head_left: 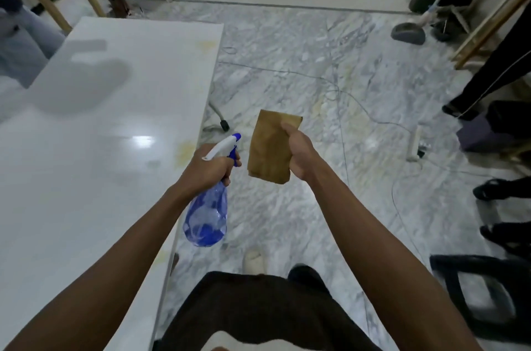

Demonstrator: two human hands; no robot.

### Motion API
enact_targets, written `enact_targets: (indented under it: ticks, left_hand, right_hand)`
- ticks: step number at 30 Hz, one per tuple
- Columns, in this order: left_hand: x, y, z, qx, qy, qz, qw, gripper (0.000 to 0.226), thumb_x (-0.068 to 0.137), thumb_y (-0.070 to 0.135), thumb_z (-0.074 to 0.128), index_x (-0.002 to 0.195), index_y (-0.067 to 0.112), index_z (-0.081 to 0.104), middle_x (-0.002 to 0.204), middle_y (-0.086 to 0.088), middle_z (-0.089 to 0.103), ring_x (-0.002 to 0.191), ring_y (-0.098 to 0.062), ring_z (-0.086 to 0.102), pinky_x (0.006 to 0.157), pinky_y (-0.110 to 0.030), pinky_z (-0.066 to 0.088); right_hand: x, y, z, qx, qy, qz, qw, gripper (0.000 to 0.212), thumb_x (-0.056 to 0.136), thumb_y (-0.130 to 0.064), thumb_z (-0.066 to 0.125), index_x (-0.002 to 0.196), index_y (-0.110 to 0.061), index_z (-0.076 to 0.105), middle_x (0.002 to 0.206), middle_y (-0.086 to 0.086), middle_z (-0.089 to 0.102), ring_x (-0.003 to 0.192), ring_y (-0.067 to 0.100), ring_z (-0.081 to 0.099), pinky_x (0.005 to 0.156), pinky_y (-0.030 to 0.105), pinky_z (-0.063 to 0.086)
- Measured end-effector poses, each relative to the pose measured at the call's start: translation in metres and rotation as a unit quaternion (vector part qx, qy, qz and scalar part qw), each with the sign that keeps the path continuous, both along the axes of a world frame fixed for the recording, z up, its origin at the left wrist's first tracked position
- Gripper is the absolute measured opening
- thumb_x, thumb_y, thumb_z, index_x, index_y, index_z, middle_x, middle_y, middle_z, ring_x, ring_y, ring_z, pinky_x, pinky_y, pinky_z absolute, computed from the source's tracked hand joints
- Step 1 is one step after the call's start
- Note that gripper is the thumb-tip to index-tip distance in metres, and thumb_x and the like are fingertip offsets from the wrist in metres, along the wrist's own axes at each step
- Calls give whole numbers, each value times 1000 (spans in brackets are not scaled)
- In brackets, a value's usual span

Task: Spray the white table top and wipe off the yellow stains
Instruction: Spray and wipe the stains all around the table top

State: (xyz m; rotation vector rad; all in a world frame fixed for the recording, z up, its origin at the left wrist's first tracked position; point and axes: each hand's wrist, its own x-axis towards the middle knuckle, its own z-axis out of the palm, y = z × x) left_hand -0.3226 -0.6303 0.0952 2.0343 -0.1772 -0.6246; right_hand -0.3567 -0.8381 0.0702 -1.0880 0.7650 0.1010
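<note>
Grey-veined marble floor (301, 68) fills the room, with a long glossy white table top (94, 149) on the left. Just off the table's right edge, the left hand (208, 168) grips the neck of a translucent blue plastic spray bottle (207, 215) with a white and blue trigger head; the bottle hangs over the floor. Beside it on the right, the right hand (300, 152) pinches a folded brown cloth (270, 146) by its right edge. Two faint yellow stains mark the table's right edge, a near one (185, 152) beside the left hand and a far one (205, 45). Other people's legs stand at the far left and right.
</note>
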Motion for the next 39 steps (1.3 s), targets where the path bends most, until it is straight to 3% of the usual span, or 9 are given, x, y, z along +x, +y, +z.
enact_targets:
  ticks: [2,8,13,18,23,28,33,36,39]
  left_hand:
    - [34,-20,4,-7,6,-1,1000,26,82,-11,51,99,-8,71,97,-20,76,48,-19,56,59,-36,55]
    - [137,-78,11,-19,15,39,999,24,73,-3,53,88,-2,73,81,-9,77,44,-18,56,63,-39,56]
    - [211,-118,27,-20,5,102,995,18,63,4,53,72,6,69,61,-7,69,44,-21,55,61,-37,54]
    - [283,-130,29,-5,0,172,985,36,58,9,51,85,-5,69,94,-32,72,56,-28,59,64,-42,55]
    - [343,-136,30,33,-11,187,982,36,59,9,52,87,-7,68,87,-24,73,63,-28,62,68,-46,58]
    - [406,-131,20,51,-18,198,979,20,89,0,52,95,-9,68,93,-26,75,58,-26,62,68,-42,60]
    - [464,-123,7,37,16,172,984,41,70,14,52,96,-14,66,93,-34,72,44,-15,60,58,-31,54]
    - [490,-122,-2,43,39,171,984,28,82,11,56,91,-14,68,83,-31,73,41,-14,58,52,-21,51]
    - [516,-120,-16,67,84,191,976,23,89,5,58,68,-2,64,52,-10,64,40,-17,55,50,-22,49]
  right_hand:
    - [29,-20,1,11,0,-3,1000,31,101,-40,51,115,-14,60,111,6,68,98,22,65,91,41,51]
    - [153,-80,-2,46,-18,5,999,35,101,-39,52,122,-12,60,128,11,65,111,28,63,102,45,49]
    - [264,-121,4,85,-40,51,994,47,103,-41,47,136,-9,56,131,12,64,113,29,63,90,43,53]
    - [363,-137,14,119,-66,103,985,48,104,-41,44,134,-6,58,123,12,69,112,29,65,89,41,55]
    - [442,-121,5,127,-39,124,983,49,102,-44,47,132,-8,61,123,12,69,113,31,65,96,46,53]
    - [503,-105,-8,132,-27,129,982,50,100,-45,50,131,-8,62,123,12,70,113,31,66,101,49,50]
    - [553,-94,-29,127,-12,121,984,51,99,-46,51,131,-8,62,122,11,70,110,31,68,90,44,57]
    - [575,-89,-38,128,10,105,986,51,99,-46,52,131,-7,62,122,13,70,109,31,68,87,43,57]
    - [597,-85,-48,117,30,109,987,51,99,-46,51,133,-9,60,126,13,68,112,32,66,97,48,53]
